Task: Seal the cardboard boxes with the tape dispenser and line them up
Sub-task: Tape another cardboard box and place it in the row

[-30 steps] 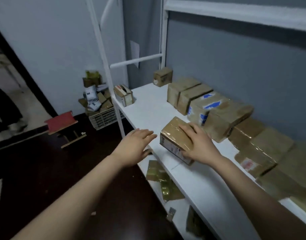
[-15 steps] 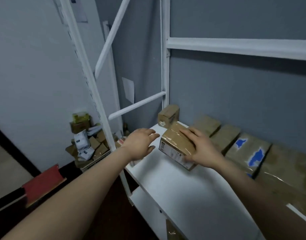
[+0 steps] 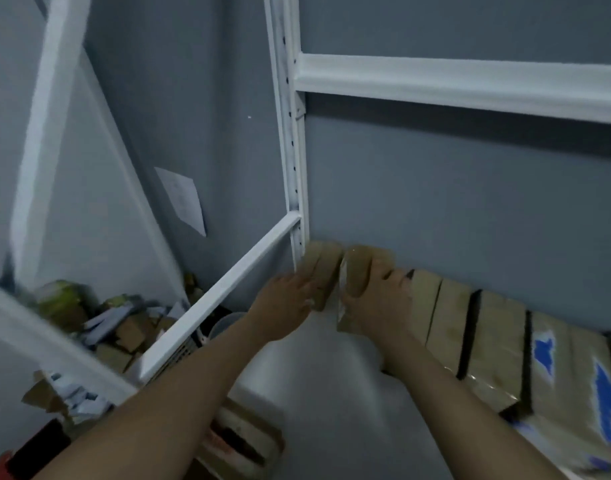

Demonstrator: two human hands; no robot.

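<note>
Taped box [image 3: 357, 271] is gripped by right hand [image 3: 380, 306] near the post [image 3: 297, 202]; corner box [image 3: 319, 268] is touched by flat left hand [image 3: 283, 306]. Should be slid flush w/ row [image 3: 498, 323].

Right hand [image 3: 376, 303] moved taped box [image 3: 357, 271] back to wall, beside corner box [image 3: 319, 268] (left hand [image 3: 286, 303] now touching it).

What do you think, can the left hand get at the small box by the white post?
Probably yes. The left hand is right at the front of the small box, with nothing between them. The right hand holds the next box alongside, not across the way.
</note>
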